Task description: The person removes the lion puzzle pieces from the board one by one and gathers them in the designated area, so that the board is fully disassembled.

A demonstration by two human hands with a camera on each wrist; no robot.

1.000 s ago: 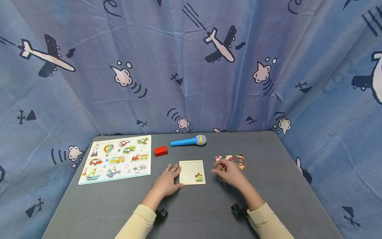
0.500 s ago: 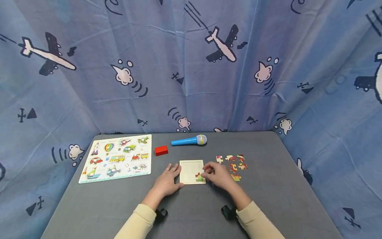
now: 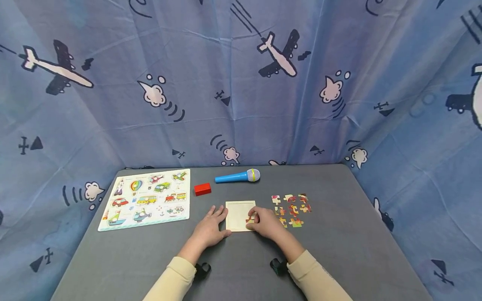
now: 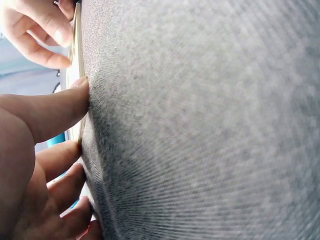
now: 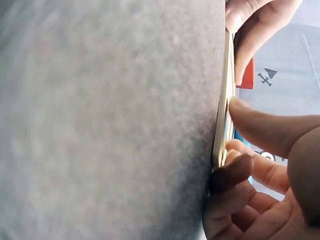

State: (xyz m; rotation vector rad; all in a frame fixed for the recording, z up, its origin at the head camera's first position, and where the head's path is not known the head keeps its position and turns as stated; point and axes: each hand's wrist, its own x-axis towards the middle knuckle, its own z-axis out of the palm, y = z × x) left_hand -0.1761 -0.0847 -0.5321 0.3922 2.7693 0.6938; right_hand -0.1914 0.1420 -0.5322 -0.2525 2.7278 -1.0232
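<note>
A small pale wooden puzzle tray [image 3: 237, 211] lies flat in front of me. At its left edge my left hand [image 3: 208, 229] rests with fingers spread, the thumb touching the near left corner and the index finger the left side. My right hand [image 3: 266, 223] reaches over the tray's right part. Its thumb and index finger bracket a red and green jigsaw piece [image 3: 249, 220] in the near right corner and seem to pinch it; the hand partly hides that piece. In the right wrist view the thumb [image 5: 241, 111] touches the tray's face.
Right of the tray lie several loose jigsaw pieces [image 3: 293, 210] in rough rows. Behind it are a red block [image 3: 202, 189] and a blue toy microphone [image 3: 231, 178]. A vehicle picture board [image 3: 144, 200] lies at the left. A patterned curtain [image 3: 211, 104] hangs behind the grey table [image 3: 233, 267].
My right hand has moved left from the loose pieces to the jigsaw piece in the tray's near right corner. My left hand has stayed at the tray's left edge.
</note>
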